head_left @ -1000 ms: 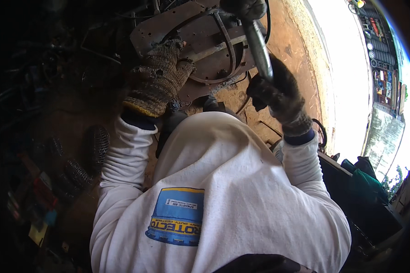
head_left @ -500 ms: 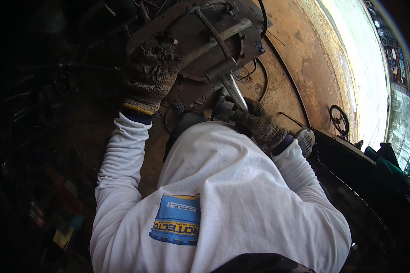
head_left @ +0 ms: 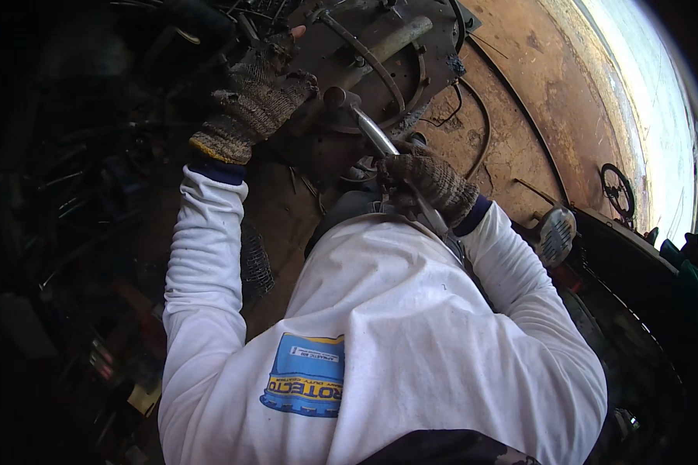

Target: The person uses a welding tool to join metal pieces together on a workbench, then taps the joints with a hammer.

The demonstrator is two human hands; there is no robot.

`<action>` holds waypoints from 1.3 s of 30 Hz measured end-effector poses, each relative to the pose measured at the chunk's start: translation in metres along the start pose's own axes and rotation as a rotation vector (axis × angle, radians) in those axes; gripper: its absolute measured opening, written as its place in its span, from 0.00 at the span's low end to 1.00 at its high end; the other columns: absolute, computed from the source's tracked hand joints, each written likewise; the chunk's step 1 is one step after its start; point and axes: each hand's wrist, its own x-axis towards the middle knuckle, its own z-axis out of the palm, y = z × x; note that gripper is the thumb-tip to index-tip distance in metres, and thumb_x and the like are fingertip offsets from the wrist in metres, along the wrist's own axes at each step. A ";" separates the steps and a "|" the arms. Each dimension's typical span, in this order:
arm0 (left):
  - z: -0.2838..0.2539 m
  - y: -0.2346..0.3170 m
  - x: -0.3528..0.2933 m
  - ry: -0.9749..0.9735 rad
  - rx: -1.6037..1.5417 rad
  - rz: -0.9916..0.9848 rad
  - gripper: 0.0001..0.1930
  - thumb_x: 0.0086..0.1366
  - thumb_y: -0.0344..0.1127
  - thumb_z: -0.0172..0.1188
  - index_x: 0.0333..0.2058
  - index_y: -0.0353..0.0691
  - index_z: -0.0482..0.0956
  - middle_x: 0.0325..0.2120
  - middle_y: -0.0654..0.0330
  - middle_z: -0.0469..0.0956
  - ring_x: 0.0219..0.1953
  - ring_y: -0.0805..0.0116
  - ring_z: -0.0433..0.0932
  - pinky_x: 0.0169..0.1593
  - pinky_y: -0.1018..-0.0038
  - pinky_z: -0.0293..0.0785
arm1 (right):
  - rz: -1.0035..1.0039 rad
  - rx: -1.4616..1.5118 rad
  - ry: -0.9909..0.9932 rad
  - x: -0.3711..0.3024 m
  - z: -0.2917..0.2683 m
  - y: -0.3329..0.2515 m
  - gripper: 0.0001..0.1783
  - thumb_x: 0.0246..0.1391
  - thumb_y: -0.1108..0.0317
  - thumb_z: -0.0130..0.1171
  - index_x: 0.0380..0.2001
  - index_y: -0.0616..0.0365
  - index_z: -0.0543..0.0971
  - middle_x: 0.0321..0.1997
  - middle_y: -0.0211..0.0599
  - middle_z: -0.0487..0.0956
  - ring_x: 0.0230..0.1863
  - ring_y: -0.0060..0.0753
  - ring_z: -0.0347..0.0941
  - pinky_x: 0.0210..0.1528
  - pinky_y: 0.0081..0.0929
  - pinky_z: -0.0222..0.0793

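Gripping hammer (head_left: 375, 132): right hand (head_left: 428, 182) | left hand (head_left: 257, 107): beside metal plate (head_left: 440, 56), grip unclear

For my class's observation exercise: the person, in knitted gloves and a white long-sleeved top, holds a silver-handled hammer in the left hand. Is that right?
The hand is wrong: the head view shows the right hand holding the silver-handled hammer. The knitted gloves and white long-sleeved top are as stated.
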 end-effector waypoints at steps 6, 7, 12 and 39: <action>0.010 0.002 -0.013 -0.045 0.459 0.051 0.25 0.55 0.37 0.60 0.53 0.50 0.70 0.49 0.55 0.72 0.48 0.53 0.74 0.49 0.63 0.73 | 0.036 0.336 -0.035 -0.013 0.024 -0.015 0.11 0.56 0.60 0.56 0.34 0.56 0.71 0.24 0.31 0.71 0.12 0.21 0.64 0.10 0.19 0.64; 0.018 -0.002 -0.017 -0.017 0.554 0.042 0.24 0.55 0.38 0.60 0.52 0.50 0.71 0.50 0.55 0.72 0.48 0.54 0.73 0.49 0.62 0.73 | 0.051 0.383 -0.036 -0.015 0.027 -0.018 0.11 0.56 0.60 0.55 0.34 0.55 0.71 0.23 0.31 0.71 0.12 0.21 0.64 0.09 0.19 0.65; 0.035 -0.004 -0.021 -0.025 0.695 -0.008 0.21 0.57 0.48 0.58 0.50 0.56 0.74 0.54 0.54 0.68 0.53 0.54 0.71 0.50 0.59 0.74 | 0.068 0.468 -0.059 -0.013 0.033 -0.018 0.10 0.58 0.61 0.54 0.35 0.56 0.72 0.25 0.33 0.72 0.13 0.22 0.65 0.09 0.20 0.67; 0.027 0.010 -0.017 -0.030 0.638 -0.057 0.21 0.53 0.42 0.60 0.48 0.54 0.76 0.54 0.49 0.67 0.52 0.49 0.71 0.50 0.57 0.74 | 0.081 0.601 -0.162 -0.018 0.031 -0.030 0.15 0.60 0.61 0.51 0.45 0.58 0.69 0.23 0.25 0.74 0.14 0.16 0.68 0.13 0.16 0.68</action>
